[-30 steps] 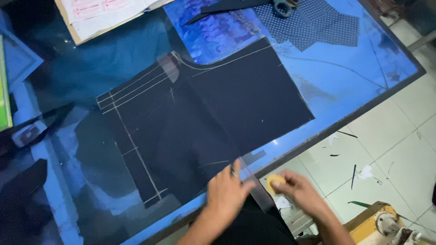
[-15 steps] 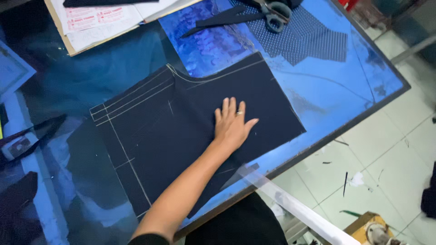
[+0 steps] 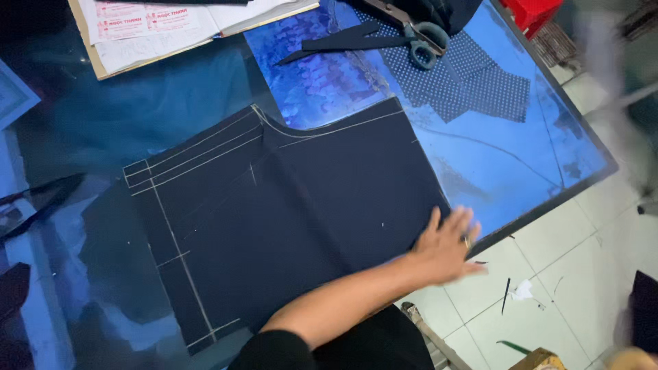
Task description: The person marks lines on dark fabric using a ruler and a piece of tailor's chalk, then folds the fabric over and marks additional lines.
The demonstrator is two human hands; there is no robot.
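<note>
dark navy fabric (image 3: 295, 226) with chalk lines lies flat on the blue glass table (image 3: 521, 157), near its front edge. my left hand (image 3: 445, 245) rests flat on the right edge of the cloth, fingers spread apart and holding nothing; it looks a little blurred. scissors (image 3: 418, 34) and dotted cloth (image 3: 473, 85) lie further back, well apart from my hand.
</note>
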